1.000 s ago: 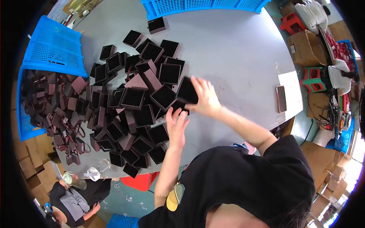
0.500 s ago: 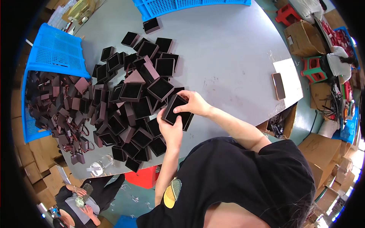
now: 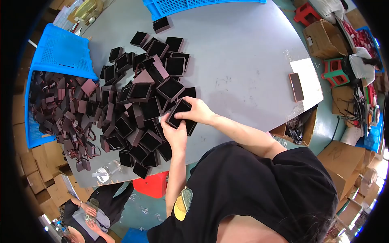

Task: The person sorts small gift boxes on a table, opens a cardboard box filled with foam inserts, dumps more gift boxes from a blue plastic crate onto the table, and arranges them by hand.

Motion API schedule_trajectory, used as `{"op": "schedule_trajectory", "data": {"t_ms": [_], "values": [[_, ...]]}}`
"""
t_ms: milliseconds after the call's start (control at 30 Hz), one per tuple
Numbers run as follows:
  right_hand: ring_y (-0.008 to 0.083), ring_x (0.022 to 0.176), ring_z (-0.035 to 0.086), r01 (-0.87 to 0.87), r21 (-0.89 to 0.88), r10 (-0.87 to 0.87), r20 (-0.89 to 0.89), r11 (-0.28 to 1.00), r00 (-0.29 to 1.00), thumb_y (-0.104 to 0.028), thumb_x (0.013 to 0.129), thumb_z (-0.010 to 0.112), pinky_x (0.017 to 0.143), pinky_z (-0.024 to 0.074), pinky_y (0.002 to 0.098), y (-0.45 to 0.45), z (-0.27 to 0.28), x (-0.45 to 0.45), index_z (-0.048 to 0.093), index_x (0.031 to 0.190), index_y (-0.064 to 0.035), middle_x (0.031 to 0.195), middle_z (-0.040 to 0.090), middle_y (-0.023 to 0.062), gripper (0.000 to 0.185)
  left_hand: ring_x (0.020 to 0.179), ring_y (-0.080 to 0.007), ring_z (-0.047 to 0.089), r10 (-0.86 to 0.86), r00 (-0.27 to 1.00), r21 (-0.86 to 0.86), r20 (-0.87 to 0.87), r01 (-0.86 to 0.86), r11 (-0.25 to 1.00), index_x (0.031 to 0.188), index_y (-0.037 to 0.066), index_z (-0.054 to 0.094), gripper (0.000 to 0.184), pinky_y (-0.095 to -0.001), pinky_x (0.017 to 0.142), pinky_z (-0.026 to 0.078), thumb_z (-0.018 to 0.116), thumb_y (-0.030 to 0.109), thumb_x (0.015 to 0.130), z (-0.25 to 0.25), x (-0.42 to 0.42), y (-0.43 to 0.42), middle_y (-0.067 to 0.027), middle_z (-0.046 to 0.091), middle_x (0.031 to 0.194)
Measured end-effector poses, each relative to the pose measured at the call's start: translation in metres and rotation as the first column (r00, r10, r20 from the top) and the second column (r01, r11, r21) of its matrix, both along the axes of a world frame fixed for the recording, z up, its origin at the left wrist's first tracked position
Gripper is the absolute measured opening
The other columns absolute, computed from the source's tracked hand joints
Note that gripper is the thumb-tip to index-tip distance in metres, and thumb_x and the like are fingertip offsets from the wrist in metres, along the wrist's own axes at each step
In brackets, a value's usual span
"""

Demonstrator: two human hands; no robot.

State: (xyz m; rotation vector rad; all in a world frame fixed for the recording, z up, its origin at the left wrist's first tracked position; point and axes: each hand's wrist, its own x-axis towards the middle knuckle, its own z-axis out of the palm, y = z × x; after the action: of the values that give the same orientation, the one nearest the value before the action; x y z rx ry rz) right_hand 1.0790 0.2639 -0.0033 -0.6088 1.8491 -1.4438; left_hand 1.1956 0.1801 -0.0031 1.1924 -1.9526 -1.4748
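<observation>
My left hand and my right hand are both closed on a small open box with dark sides and a black lining. The left fingers grip its near left edge, while the right thumb lies over its near side and the other fingers are at its far edge. Directly under and beside the hands lie more boxes; one dark box shows just below the held one. To the left spreads a heap of similar open boxes, tilted and overlapping on the grey table.
A blue crate lies on its side at the left, spilling small dark boxes with cords. Another blue crate stands at the far edge. A phone lies on white paper, and a clear jar lies at the near left. A person sits beyond it.
Both hands have shifted slightly left and towards the heap with the held box. The box has turned a little, showing more of its black inside.
</observation>
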Motion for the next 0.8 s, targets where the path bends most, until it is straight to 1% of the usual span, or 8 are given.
{"op": "schedule_trajectory", "data": {"t_ms": [100, 167, 233, 300, 433, 500, 667, 800], "values": [[0.0282, 0.084, 0.065, 0.009, 0.102, 0.013, -0.210, 0.995, 0.978, -0.015, 0.081, 0.066, 0.072, 0.0510, 0.0355, -0.005, -0.009, -0.006, 0.058, 0.117, 0.0014, 0.096, 0.066, 0.0191, 0.040, 0.102, -0.0240, 0.057, -0.001, 1.000, 0.054, -0.023, 0.002, 0.999, 0.121, -0.002, 0.044, 0.054, -0.0337, 0.090, 0.045, 0.068, -0.002, 0.073, 0.003, 0.003, 0.001, -0.0170, 0.055, 0.113], [0.0327, 0.079, 0.064, -0.018, 0.102, 0.072, -0.558, 0.995, 0.826, -0.007, 0.082, 0.059, 0.069, 0.0510, 0.0372, 0.000, -0.031, 0.008, 0.051, 0.125, 0.0023, 0.099, 0.064, 0.0228, 0.045, 0.101, -0.0243, 0.058, -0.058, 0.998, -0.024, 0.032, 0.059, 0.998, 0.121, -0.001, 0.044, 0.055, -0.0334, 0.089, 0.046, 0.068, -0.003, 0.072, 0.008, 0.005, 0.001, -0.0185, 0.055, 0.114], [0.0357, 0.077, 0.064, -0.101, 0.113, 0.151, -0.665, 0.988, 0.732, -0.001, 0.081, 0.052, 0.068, 0.0513, 0.0395, 0.007, -0.032, 0.014, 0.040, 0.133, 0.0035, 0.098, 0.063, 0.0264, 0.053, 0.092, -0.0244, 0.062, -0.047, 0.996, -0.049, 0.077, 0.051, 0.998, 0.123, 0.000, 0.041, 0.058, -0.0315, 0.085, 0.047, 0.068, -0.003, 0.072, 0.002, 0.014, 0.002, -0.0173, 0.061, 0.102], [0.0371, 0.080, 0.064, -0.231, 0.119, 0.256, -0.575, 0.966, 0.777, 0.004, 0.077, 0.046, 0.071, 0.0519, 0.0423, 0.013, -0.019, 0.016, 0.026, 0.140, 0.0047, 0.095, 0.061, 0.0297, 0.066, 0.091, -0.0245, 0.062, -0.020, 0.993, -0.094, 0.120, 0.031, 0.995, 0.124, 0.001, 0.041, 0.058, -0.0321, 0.084, 0.047, 0.068, -0.004, 0.073, 0.009, 0.022, 0.001, -0.0163, 0.063, 0.098], [0.0375, 0.094, 0.062, -0.430, 0.122, 0.446, -0.301, 0.895, 0.843, 0.003, 0.075, 0.045, 0.080, 0.0510, 0.0403, 0.020, -0.021, 0.019, 0.035, 0.139, -0.0037, 0.108, 0.063, 0.0210, 0.065, 0.093, -0.0245, 0.062, 0.065, 0.995, -0.348, 0.079, -0.034, 0.937, 0.126, 0.001, 0.038, 0.055, -0.0364, 0.082, 0.051, 0.064, -0.004, 0.078, -0.025, 0.068, -0.050, -0.0163, 0.057, 0.111], [0.0330, 0.095, 0.063, -0.371, 0.088, 0.380, -0.271, 0.925, 0.884, -0.001, 0.076, 0.047, 0.082, 0.0507, 0.0371, 0.022, -0.038, 0.017, 0.052, 0.125, -0.0064, 0.105, 0.066, 0.0150, 0.050, 0.096, -0.0241, 0.060, 0.297, 0.941, 0.168, -0.161, -0.270, 0.948, 0.127, 0.002, 0.036, 0.051, -0.0421, 0.076, 0.057, 0.061, -0.002, 0.083, 0.011, 0.076, -0.072, -0.0150, 0.054, 0.114], [0.0230, 0.088, 0.067, -0.238, 0.175, 0.233, 0.046, 0.955, 0.971, -0.003, 0.078, 0.051, 0.079, 0.0521, 0.0337, 0.015, -0.046, -0.018, 0.063, 0.107, -0.0048, 0.099, 0.069, 0.0106, 0.032, 0.101, -0.0258, 0.058, 0.481, 0.783, 0.259, -0.394, -0.408, 0.876, 0.126, 0.003, 0.038, 0.043, -0.0465, 0.077, 0.059, 0.061, 0.008, 0.089, 0.040, 0.120, -0.182, -0.0139, 0.051, 0.119], [0.0224, 0.084, 0.067, -0.046, 0.098, 0.054, -0.076, 0.994, 0.996, -0.004, 0.079, 0.053, 0.078, 0.0524, 0.0324, -0.013, -0.062, -0.055, 0.065, 0.103, -0.0048, 0.094, 0.070, 0.0106, 0.026, 0.102, -0.0294, 0.059, 0.535, 0.594, 0.392, -0.600, -0.365, 0.844, 0.117, -0.005, 0.045, 0.032, -0.0506, 0.087, 0.055, 0.058, 0.004, 0.090, 0.031, 0.143, -0.276, -0.0160, 0.054, 0.116]]}}
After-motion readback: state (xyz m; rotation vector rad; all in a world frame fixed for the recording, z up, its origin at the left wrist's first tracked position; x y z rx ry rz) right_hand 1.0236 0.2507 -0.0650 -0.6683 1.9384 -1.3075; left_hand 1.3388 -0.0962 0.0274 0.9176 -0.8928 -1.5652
